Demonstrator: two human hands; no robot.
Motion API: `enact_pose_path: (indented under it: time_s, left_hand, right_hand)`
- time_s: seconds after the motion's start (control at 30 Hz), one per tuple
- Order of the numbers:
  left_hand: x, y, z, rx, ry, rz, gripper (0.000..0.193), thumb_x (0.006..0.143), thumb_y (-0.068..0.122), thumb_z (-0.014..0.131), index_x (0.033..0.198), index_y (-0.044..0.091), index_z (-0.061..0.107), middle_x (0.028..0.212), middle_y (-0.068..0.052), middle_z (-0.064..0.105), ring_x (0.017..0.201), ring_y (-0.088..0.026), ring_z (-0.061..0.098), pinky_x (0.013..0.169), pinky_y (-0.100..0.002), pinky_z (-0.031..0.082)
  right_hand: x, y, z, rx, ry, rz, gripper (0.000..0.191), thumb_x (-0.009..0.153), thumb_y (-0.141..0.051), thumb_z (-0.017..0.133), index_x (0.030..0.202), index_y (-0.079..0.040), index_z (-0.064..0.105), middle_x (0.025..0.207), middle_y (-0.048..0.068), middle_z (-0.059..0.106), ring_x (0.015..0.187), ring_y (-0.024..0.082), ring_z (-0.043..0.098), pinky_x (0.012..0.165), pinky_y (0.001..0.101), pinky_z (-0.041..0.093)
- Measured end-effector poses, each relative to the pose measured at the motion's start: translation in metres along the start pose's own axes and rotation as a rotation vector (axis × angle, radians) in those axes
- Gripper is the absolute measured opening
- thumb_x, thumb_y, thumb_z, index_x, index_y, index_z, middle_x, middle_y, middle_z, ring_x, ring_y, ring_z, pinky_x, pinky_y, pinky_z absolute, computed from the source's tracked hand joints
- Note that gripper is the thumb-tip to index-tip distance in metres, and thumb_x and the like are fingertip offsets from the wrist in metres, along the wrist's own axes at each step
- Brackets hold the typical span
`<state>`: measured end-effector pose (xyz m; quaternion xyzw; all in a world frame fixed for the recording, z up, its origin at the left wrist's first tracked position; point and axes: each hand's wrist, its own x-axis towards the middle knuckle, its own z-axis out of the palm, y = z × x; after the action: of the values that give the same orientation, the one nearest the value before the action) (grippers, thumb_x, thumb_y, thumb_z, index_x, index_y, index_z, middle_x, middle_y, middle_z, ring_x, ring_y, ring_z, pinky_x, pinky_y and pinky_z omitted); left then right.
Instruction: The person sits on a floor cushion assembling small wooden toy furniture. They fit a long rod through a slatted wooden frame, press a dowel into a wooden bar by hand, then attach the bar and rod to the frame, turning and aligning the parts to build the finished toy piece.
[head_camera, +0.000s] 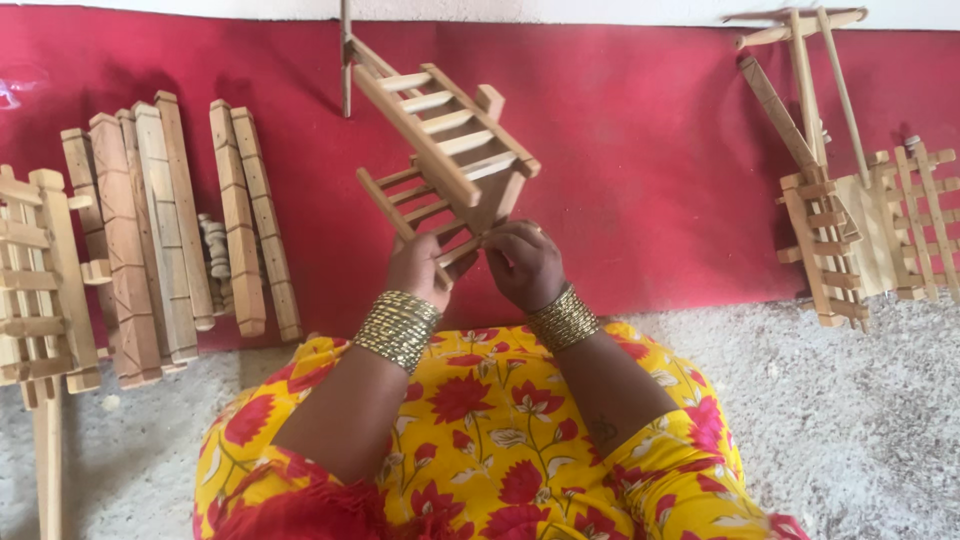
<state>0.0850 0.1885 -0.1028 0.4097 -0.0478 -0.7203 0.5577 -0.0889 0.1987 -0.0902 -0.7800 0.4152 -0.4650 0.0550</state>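
A small wooden slatted frame, built like a miniature ladder-sided chair, is held up over the red cloth at the picture's middle. My left hand grips its lower left slats. My right hand pinches the lower end of the frame just beside it, fingertips on a thin slat. Both wrists wear stacks of gold bangles. My lap, in yellow fabric with red flowers, fills the bottom centre.
Several notched wooden bars lie side by side at left, with a slatted wooden frame at the far left edge. At right lie more slatted wooden pieces and thin sticks. Grey rough floor lies below the cloth.
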Motion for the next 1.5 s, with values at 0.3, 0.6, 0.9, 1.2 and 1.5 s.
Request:
enact_pose_path:
  time_s: [0.3,0.6,0.9,1.2,1.5]
  left_hand:
    - [-0.004,-0.008,-0.002,0.108,-0.044,0.022,0.064,0.08,-0.002,0.041,0.142,0.008,0.03,0.134,-0.028,0.055,0.102,-0.046,0.07,0.073,-0.052,0.064]
    - [0.0,0.001,-0.007,0.13,0.012,0.021,0.068,0.079,-0.003,0.04,0.144,0.013,0.026,0.129,-0.026,0.058,0.103,-0.043,0.07,0.077,-0.052,0.066]
    - [0.025,-0.019,-0.024,0.228,0.081,0.029,0.058,0.084,-0.005,0.041,0.14,0.01,0.036,0.122,-0.023,0.063,0.091,-0.029,0.073,0.078,-0.044,0.066]
    - [0.041,-0.016,-0.041,0.553,0.1,0.058,0.058,0.087,-0.01,0.04,0.143,0.006,0.037,0.118,-0.018,0.064,0.084,-0.024,0.072,0.08,-0.039,0.066]
    - [0.06,-0.022,-0.061,0.961,0.089,0.388,0.062,0.087,-0.004,0.055,0.147,-0.002,0.039,0.139,-0.025,0.057,0.12,-0.028,0.061,0.1,-0.043,0.051]
  right_hand:
    - [0.016,0.029,-0.031,-0.053,0.25,0.045,0.018,0.088,0.004,0.079,0.09,-0.008,0.065,0.099,0.005,0.074,0.091,0.023,0.075,0.077,0.0347,0.062]
    - [0.012,0.022,-0.017,-0.012,0.032,0.009,0.015,0.082,0.005,0.077,0.085,-0.007,0.069,0.096,0.009,0.074,0.081,0.024,0.072,0.068,0.0347,0.059]
    - [-0.005,0.04,-0.016,-0.037,0.066,0.075,0.012,0.079,-0.001,0.079,0.083,-0.008,0.07,0.089,0.007,0.072,0.081,0.026,0.071,0.071,0.0387,0.058]
    - [-0.012,0.091,-0.013,0.963,0.294,0.778,0.014,0.089,0.002,0.074,0.093,-0.008,0.066,0.091,0.004,0.074,0.085,0.012,0.072,0.081,0.0283,0.062]
    - [-0.009,0.067,-0.028,0.105,-0.255,0.546,0.01,0.084,-0.009,0.082,0.088,-0.004,0.076,0.083,0.009,0.074,0.075,0.012,0.074,0.069,0.0273,0.062]
